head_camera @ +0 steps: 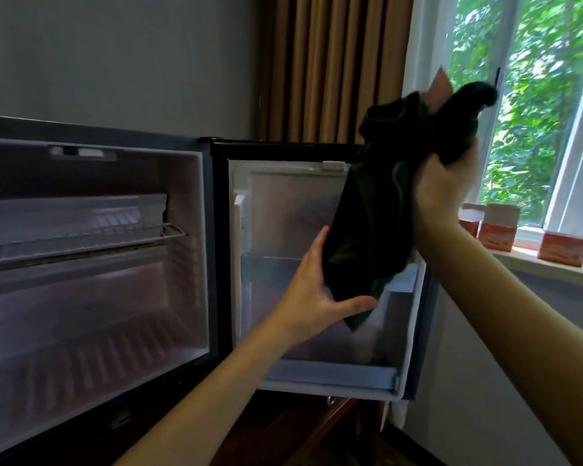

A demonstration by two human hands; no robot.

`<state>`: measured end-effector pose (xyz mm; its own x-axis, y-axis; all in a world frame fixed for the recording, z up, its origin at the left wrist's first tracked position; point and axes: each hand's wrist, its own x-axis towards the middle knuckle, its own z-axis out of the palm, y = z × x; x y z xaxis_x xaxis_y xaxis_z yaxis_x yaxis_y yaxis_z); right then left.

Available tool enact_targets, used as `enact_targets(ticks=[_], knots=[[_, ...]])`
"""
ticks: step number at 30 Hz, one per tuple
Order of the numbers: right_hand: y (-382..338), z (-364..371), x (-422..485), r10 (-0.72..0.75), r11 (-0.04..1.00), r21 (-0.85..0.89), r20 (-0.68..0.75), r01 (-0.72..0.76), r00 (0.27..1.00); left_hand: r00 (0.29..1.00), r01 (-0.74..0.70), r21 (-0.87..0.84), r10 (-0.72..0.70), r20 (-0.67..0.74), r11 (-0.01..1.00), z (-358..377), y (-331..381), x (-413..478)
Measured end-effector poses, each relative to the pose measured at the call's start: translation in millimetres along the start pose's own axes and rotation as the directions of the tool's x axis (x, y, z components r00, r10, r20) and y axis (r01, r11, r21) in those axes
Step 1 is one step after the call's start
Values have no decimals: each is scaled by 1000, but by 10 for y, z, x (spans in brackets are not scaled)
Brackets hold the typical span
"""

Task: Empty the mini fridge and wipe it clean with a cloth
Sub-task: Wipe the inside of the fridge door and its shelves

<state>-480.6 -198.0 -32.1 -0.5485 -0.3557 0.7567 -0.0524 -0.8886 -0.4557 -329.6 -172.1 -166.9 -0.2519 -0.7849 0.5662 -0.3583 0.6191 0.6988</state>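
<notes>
Cloth first: a dark green, soft fabric cloth (pixel 377 210) hangs bunched in front of the open white-lined door (pixel 317 361) of the black mini fridge (pixel 91 250); the right hand (pixel 446 186) holds a clenched grip on its upper folds, while the left hand (pixel 320 290) is spread flat, unclenched, against its lower end. Inside, the white cabinet looks emptied, only a wire shelf (pixel 81 242) showing, so wiping seems next. Risk, as I judge it: the loose tail could snag the door's shelf rail or slip free if the grip slackens. Orange-and-white small cartons (pixel 495 227) stand on the pale windowsill (pixel 549 267); brown pleated curtains (pixel 327 65) hang beside the window (pixel 532 105); the fridge seems to rest on a dark wooden bench (pixel 303 432).
</notes>
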Motion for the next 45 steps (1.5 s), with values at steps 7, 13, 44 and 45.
enact_targets(ticks=[7, 13, 44, 45], knots=[[63, 412, 72, -635, 585, -198, 491, 787, 596, 955, 75, 772, 178, -238, 631, -199, -138, 276], [997, 639, -463, -404, 108, 15, 914, 994, 30, 943, -18, 845, 289, -162, 534, -325, -478, 155], [771, 486, -108, -33, 90, 451, 892, 888, -450, 981, -18, 729, 151, -118, 684, -431, -314, 94], [733, 431, -73, -10, 96, 446, 895, 890, -447, 983, -25, 733, 151, -107, 679, -444, -310, 86]])
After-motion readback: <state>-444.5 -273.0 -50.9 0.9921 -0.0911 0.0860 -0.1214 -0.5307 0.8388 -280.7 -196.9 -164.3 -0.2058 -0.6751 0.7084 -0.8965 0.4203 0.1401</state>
